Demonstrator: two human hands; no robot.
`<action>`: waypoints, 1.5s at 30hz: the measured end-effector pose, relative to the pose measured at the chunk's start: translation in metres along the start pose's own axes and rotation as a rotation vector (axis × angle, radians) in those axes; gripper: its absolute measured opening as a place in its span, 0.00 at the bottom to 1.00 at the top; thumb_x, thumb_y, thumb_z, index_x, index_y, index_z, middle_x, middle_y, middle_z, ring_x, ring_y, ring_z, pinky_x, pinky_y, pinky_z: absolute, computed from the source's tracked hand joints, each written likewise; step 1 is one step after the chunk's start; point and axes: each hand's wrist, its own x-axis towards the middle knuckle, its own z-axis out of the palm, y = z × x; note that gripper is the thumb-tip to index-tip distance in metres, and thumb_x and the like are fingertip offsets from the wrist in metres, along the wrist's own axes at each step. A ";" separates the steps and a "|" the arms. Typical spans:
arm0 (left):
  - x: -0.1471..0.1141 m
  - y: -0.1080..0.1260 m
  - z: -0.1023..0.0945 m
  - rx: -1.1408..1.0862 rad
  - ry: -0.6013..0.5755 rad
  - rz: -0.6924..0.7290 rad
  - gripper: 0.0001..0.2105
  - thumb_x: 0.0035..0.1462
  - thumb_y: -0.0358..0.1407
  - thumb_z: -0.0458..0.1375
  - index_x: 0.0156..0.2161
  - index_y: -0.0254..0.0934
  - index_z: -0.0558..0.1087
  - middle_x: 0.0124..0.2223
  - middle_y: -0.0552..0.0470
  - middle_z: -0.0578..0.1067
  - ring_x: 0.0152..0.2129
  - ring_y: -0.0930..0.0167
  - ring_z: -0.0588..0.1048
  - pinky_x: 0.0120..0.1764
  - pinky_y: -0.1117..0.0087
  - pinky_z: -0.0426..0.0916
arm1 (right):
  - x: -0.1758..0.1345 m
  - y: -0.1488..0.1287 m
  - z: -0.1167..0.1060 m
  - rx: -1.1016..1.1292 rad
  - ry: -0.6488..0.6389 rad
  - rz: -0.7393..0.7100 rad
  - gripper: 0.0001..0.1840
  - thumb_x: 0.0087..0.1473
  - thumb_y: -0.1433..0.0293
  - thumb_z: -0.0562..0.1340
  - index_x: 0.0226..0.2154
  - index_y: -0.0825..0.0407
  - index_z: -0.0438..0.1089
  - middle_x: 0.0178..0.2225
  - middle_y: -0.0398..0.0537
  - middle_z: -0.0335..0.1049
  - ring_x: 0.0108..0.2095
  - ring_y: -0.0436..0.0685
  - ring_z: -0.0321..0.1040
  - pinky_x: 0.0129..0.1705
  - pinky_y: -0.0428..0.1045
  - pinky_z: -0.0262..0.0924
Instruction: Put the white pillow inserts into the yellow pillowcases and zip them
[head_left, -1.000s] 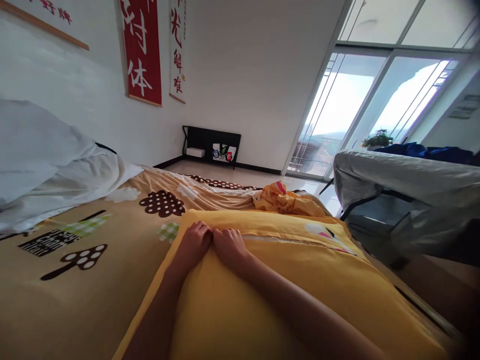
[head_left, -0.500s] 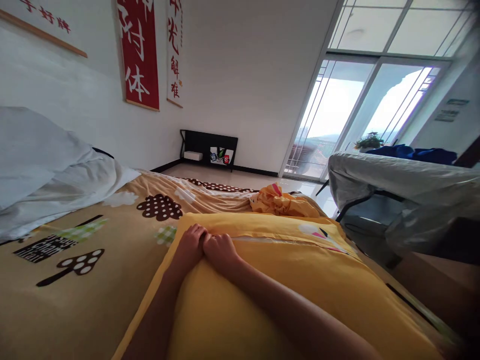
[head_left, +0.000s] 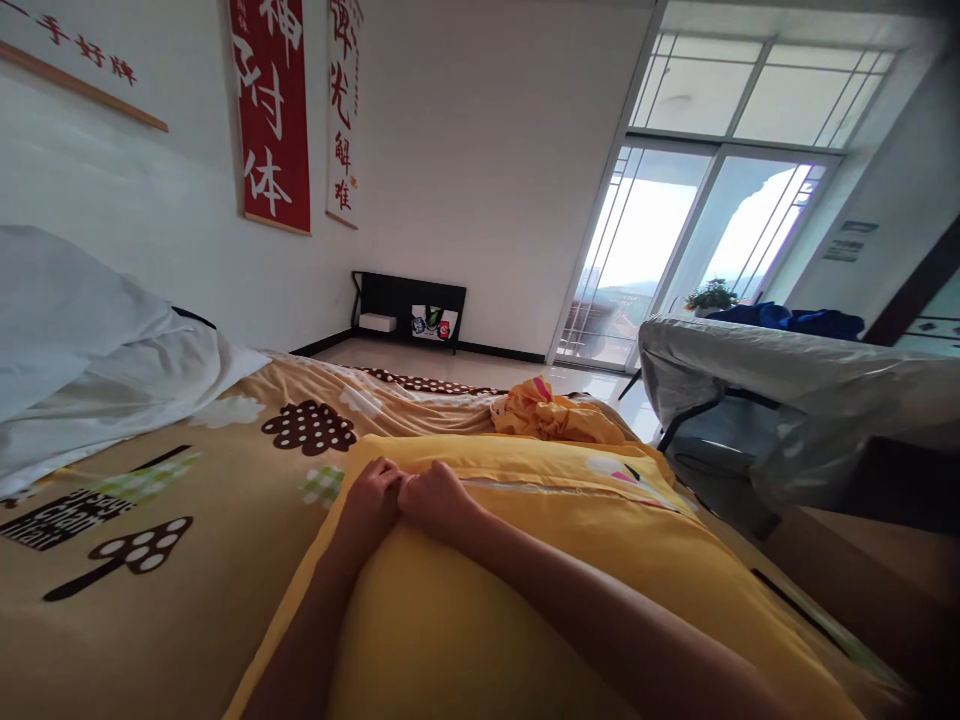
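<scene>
Yellow pillow [head_left: 585, 570] at the near centre of a patterned bedspread [head_left: 225, 640], which spreads broadly leftward but leaves only a narrow right margin; crumpled orange cloth [head_left: 551, 415] lies just beyond. The pale-gapped seam [head_left: 525, 487] runs left to right near the far edge; the near end is cropped, so the long axis is indeterminable. Left hand [head_left: 375, 495] and right hand [head_left: 435, 500], fingers curled closed, grip smooth, plump fabric at the seam's left end.

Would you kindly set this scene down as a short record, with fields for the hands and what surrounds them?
Left hand: on the yellow pillow, near one corner; grip unclear
Right hand: against the left, beside the pillow's opening; grip unclear
Beneath pillow: tan patterned bedding
Beyond pillow: crumpled orange cloth
Left side: white cloth
Right side: plastic-covered furniture
</scene>
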 end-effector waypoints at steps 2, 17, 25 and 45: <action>0.000 0.000 0.001 0.012 0.011 0.003 0.13 0.57 0.32 0.47 0.27 0.37 0.73 0.32 0.48 0.70 0.32 0.68 0.68 0.37 0.67 0.63 | 0.000 0.003 -0.001 -0.026 -0.012 -0.058 0.12 0.57 0.78 0.54 0.30 0.57 0.73 0.30 0.52 0.76 0.30 0.56 0.73 0.30 0.50 0.58; -0.002 0.007 0.001 0.054 0.044 0.002 0.05 0.55 0.31 0.51 0.31 0.36 0.70 0.33 0.50 0.70 0.34 0.67 0.69 0.39 0.66 0.65 | -0.024 0.041 -0.005 -0.110 -0.067 -0.095 0.11 0.59 0.77 0.52 0.34 0.56 0.71 0.31 0.52 0.76 0.32 0.57 0.73 0.32 0.50 0.53; -0.003 0.007 0.001 0.046 0.090 0.044 0.06 0.57 0.32 0.50 0.31 0.36 0.68 0.33 0.50 0.69 0.34 0.68 0.70 0.39 0.67 0.65 | -0.043 0.060 -0.003 -0.150 -0.061 -0.067 0.10 0.59 0.78 0.52 0.35 0.57 0.69 0.29 0.50 0.75 0.30 0.55 0.71 0.33 0.50 0.49; -0.002 0.003 0.004 0.093 0.155 0.091 0.05 0.55 0.31 0.50 0.31 0.37 0.67 0.32 0.51 0.69 0.33 0.68 0.69 0.38 0.67 0.66 | -0.112 0.106 0.001 -0.053 -0.119 0.185 0.12 0.58 0.73 0.52 0.41 0.51 0.68 0.35 0.47 0.76 0.35 0.56 0.72 0.35 0.48 0.51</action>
